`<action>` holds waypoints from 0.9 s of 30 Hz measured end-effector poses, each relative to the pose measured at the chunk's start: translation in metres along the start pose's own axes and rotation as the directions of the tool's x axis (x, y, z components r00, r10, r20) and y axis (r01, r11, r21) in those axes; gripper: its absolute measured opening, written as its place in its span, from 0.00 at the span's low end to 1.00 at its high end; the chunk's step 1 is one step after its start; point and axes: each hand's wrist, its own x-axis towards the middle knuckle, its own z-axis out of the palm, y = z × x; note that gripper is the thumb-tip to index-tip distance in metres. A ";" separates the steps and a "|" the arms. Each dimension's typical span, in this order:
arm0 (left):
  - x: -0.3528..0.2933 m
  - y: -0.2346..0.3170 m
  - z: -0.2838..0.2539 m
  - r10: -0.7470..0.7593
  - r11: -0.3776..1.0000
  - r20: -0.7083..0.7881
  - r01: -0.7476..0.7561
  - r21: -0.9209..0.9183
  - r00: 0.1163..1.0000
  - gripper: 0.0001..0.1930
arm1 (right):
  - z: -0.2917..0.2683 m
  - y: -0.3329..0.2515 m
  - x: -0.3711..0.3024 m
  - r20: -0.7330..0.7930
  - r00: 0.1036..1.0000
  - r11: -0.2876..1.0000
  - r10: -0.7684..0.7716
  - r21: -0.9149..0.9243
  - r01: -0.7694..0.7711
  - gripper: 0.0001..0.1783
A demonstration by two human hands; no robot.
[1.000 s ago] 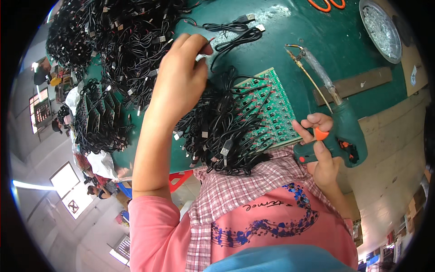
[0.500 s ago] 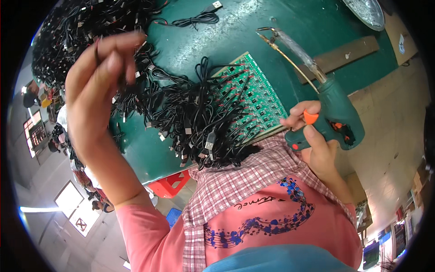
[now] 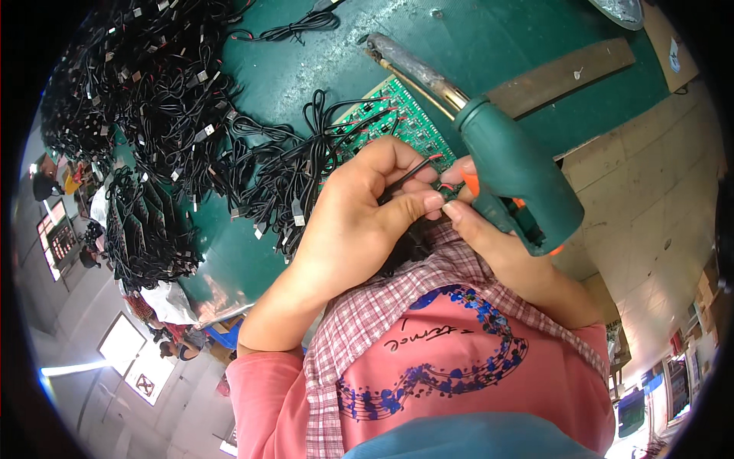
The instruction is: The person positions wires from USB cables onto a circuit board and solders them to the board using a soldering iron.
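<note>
My left hand [image 3: 359,214] is closed around a thin black cable with red and black wire ends [image 3: 419,170], pinched between thumb and fingers. My right hand [image 3: 489,229] grips a green pistol-shaped soldering gun [image 3: 508,168] with an orange trigger; its metal barrel points up and left. The two hands meet just above a green circuit board [image 3: 409,115] that has several black cables attached along its left edge. The wire ends sit next to the fingers of my right hand.
A large heap of black cables [image 3: 145,92] covers the left of the green table top [image 3: 306,69]. A wooden strip [image 3: 566,73] lies at the right. A loose coiled cable [image 3: 294,27] lies at the top. Floor tiles show on the right.
My left hand came back from the cable heap at the left to the circuit board, now holding a cable. The soldering gun has risen closer to the camera and the hands have met.
</note>
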 end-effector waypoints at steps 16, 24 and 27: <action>-0.004 0.028 -0.011 -0.185 0.945 0.122 0.142 0.295 0.975 0.06 | -0.020 -0.022 0.007 0.247 0.892 0.883 0.379 0.191 -0.429 0.20; 0.028 -0.006 -0.002 0.337 0.649 -0.271 -0.014 0.760 0.902 0.08 | -0.046 -0.007 -0.018 0.128 0.938 0.885 0.322 0.312 -0.346 0.19; 0.032 -0.009 0.000 0.406 0.633 -0.281 -0.045 0.773 0.870 0.07 | -0.064 -0.013 -0.025 0.347 0.868 0.929 0.355 -0.028 -0.369 0.17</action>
